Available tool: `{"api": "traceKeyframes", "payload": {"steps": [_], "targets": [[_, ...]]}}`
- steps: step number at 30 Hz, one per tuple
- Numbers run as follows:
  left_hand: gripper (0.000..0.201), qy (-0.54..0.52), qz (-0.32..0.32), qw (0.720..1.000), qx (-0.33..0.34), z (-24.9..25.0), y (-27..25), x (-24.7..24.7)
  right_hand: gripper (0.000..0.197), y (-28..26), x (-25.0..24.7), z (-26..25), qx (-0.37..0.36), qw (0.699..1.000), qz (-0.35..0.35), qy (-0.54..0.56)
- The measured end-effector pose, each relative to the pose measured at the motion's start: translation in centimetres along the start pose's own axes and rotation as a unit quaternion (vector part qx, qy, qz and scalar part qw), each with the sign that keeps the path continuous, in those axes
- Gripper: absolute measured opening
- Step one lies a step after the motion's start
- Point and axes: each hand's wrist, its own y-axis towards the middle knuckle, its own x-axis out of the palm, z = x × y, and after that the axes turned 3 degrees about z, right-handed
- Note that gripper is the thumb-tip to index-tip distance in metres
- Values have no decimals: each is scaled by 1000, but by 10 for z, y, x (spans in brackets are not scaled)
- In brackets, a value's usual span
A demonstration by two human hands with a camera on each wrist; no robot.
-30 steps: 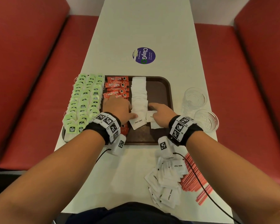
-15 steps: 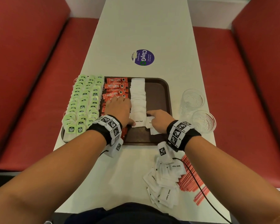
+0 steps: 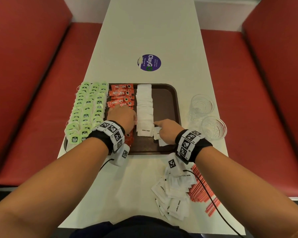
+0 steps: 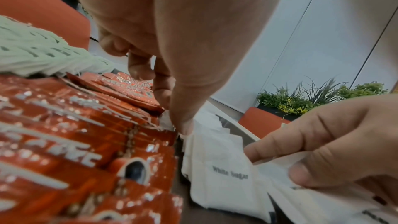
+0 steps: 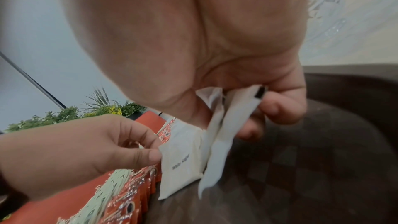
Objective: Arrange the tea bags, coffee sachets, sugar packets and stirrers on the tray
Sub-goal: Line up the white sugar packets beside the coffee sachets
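On the brown tray lie rows of green tea bags, red coffee sachets and one column of white sugar packets. My left hand rests on the coffee sachets, and its thumb presses the left edge of the nearest sugar packet. My right hand grips a few sugar packets, with its index finger at the column's right edge. Loose sugar packets and red stirrers lie on the table in front of the tray.
Two clear glasses stand right of the tray. A purple round sticker marks the white table beyond it. Red bench seats run along both sides. The tray's right strip is bare.
The nearest sugar packet lay skewed a second ago and now sits square with the column. Both hands have closed in slightly on it.
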Motion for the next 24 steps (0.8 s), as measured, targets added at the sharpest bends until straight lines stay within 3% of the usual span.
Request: {"api": "traceKeyframes", "payload": {"steps": [9, 16, 20, 24], "targets": [[20, 15, -22, 998, -57, 2, 7, 6, 57, 2, -4, 0, -5, 1000, 6, -9], [22, 33, -12, 999, -18, 10, -1, 3, 58, 5, -2, -1, -14, 1000, 0, -27], [25, -20, 54, 998, 1, 9, -12, 0, 49, 6, -5, 6, -25, 998, 62, 0], [20, -120, 52, 988, 83, 16, -29, 2, 34, 5, -9, 15, -51, 982, 157, 89]]}}
